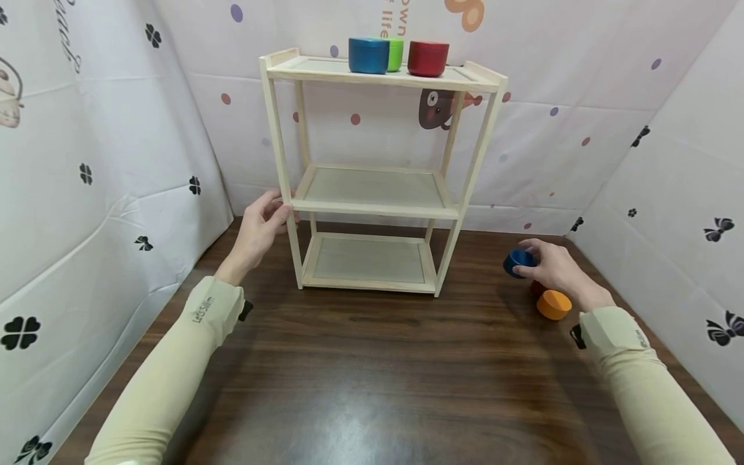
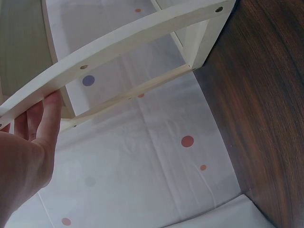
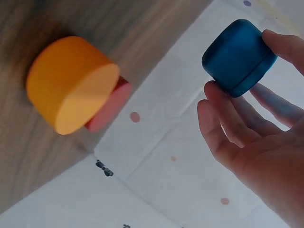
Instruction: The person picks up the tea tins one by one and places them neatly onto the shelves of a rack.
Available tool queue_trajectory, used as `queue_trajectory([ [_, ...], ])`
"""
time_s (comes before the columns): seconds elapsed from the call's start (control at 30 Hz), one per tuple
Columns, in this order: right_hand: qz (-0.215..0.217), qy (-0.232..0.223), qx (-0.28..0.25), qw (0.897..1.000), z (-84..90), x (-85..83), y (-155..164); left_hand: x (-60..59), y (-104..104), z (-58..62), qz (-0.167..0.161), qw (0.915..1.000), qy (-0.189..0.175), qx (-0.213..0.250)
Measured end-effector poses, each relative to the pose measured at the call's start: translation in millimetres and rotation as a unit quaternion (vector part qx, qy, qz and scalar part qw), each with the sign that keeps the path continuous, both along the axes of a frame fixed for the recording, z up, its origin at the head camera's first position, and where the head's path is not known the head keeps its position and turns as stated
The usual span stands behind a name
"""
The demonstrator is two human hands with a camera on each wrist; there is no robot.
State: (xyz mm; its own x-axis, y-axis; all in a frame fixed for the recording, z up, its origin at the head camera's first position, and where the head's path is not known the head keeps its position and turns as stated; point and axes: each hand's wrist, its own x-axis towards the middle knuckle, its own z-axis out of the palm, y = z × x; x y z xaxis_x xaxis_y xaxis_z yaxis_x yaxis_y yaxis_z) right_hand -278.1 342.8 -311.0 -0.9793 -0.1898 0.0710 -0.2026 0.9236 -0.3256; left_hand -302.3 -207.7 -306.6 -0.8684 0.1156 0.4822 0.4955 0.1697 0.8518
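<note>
My right hand [image 1: 556,266] pinches a small round dark blue tin [image 3: 237,57] between thumb and fingers, held above the table on the right. An orange tin [image 1: 554,305] stands below that hand, and a red tin [image 3: 110,107] sits behind it, partly hidden. At the left, my left hand [image 1: 256,227] holds the front left post of a pale wooden three-tier shelf [image 1: 374,210] at the height of its middle board. In the left wrist view its fingers [image 2: 51,114] curl behind the post.
On the shelf's top board stand a blue tin [image 1: 369,57], a green tin [image 1: 396,55] partly behind it, and a red tin [image 1: 428,59]. The shelf rests on a dark wooden table [image 1: 349,361]. A white patterned cloth [image 1: 581,97] hangs around the back and sides.
</note>
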Motion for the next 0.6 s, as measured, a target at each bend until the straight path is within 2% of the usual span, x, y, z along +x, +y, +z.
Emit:
queue_trajectory([
  [0.2,0.002,0.005,-0.002,1.0,12.1,-4.9,-6,-0.4,1,-1.0,0.0,0.9999,-0.004,0.014],
  [0.43,0.015,0.011,-0.01,1.0,26.5,-8.9,-14,-0.4,1,-0.5,0.001,1.0,-0.001,0.009],
  [0.6,0.005,0.01,-0.02,1.0,34.6,-10.7,-17,-1.0,2,-0.4,-0.003,0.9999,0.0,0.013],
])
